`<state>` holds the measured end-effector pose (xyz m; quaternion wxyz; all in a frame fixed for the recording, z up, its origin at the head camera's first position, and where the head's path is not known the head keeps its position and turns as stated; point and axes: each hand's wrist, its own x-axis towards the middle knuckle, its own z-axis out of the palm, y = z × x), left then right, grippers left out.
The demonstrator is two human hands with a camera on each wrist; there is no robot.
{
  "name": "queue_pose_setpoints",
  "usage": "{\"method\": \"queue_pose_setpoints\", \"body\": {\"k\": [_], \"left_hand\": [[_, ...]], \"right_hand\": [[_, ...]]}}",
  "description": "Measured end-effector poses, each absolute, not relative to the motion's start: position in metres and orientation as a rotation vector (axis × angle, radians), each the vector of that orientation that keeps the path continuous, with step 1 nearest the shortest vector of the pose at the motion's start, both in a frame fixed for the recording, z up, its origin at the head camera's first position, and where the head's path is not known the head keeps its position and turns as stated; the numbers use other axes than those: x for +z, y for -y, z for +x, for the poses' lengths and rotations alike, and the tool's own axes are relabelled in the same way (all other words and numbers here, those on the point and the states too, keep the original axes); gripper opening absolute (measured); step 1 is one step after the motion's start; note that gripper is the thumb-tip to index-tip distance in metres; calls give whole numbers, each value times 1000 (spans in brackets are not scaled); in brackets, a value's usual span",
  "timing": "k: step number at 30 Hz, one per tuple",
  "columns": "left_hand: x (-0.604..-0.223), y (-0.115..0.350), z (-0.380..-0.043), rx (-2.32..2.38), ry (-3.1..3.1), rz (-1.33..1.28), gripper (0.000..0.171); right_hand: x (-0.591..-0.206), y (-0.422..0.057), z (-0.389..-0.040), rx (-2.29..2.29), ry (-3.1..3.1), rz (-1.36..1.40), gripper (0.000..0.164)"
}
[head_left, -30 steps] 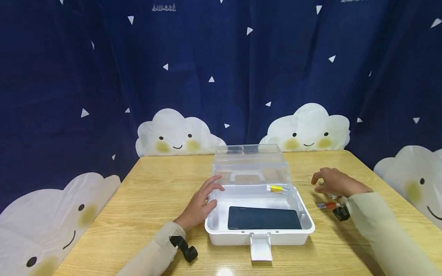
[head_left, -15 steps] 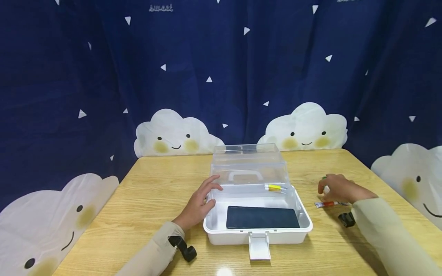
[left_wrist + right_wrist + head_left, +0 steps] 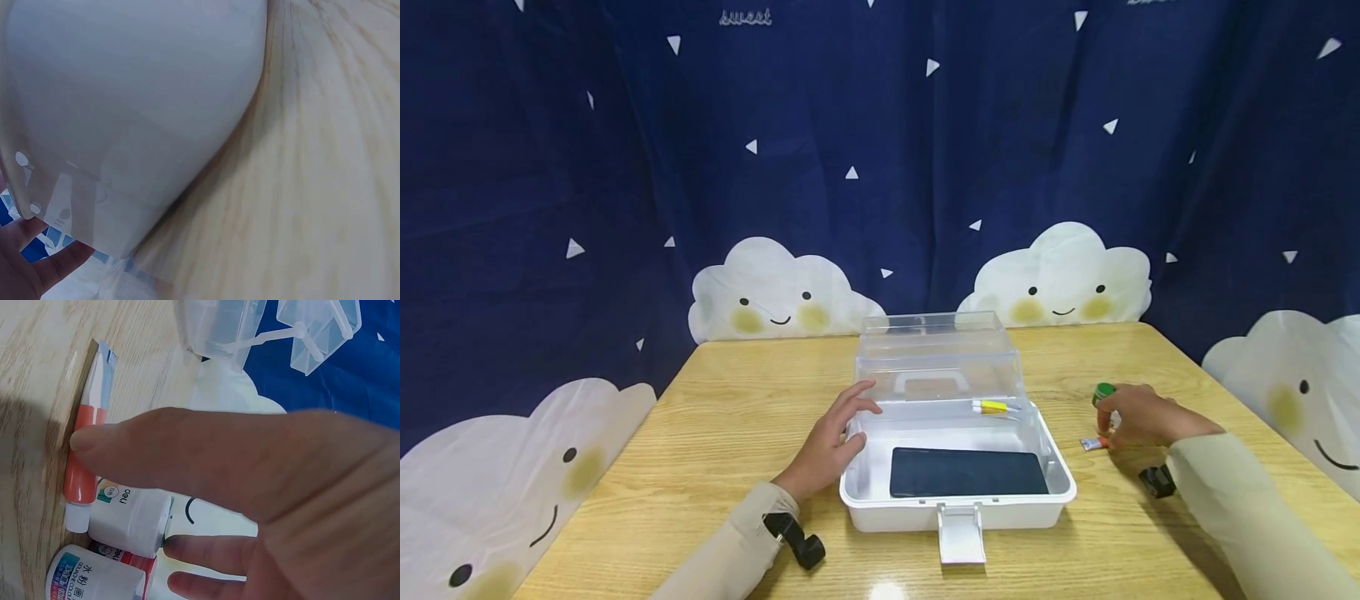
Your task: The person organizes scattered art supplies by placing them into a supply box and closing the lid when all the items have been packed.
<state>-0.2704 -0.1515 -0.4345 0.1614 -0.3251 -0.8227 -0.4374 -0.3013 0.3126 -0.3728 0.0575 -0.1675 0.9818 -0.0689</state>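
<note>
My right hand [image 3: 1138,414] reaches down over small paint items on the right. Its thumb overlaps an orange-red paint tube [image 3: 81,478] in the right wrist view, the index finger hidden behind it; I cannot tell whether they pinch the tube. Two other fingertips are at the top edge of a white paint jar [image 3: 128,519]. A green lid [image 3: 1103,389] shows beside the hand. My left hand [image 3: 826,442] rests at the left rim of a white storage box [image 3: 895,518], fingers loosely spread. Inside the box lie a flat dark rectangle [image 3: 967,472] and yellow-and-white pen-like sticks [image 3: 994,407].
The box's clear lid [image 3: 936,358] stands tipped back behind it, and its front latch [image 3: 961,537] hangs down. A second white jar [image 3: 94,578] stands near the tube. A patterned blue curtain [image 3: 820,125] hangs behind the wooden table [image 3: 760,392].
My right hand has shifted slightly right and lowered, so its thumb covers part of the orange-red tube and the green lid shows. My left hand stays at the box rim.
</note>
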Motion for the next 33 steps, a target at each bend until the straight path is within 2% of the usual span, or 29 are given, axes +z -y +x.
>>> {"method": "queue_pose_setpoints", "body": {"k": [20,33], "left_hand": [[-435,152,-272,-1263,2370,-914,43],[-435,152,-271,-1258,2366,-916,42]], "right_hand": [[-384,-312,-301,-189,-3029,-432,22],[-384,-311,-297,-207,-3048,-477,18]]}}
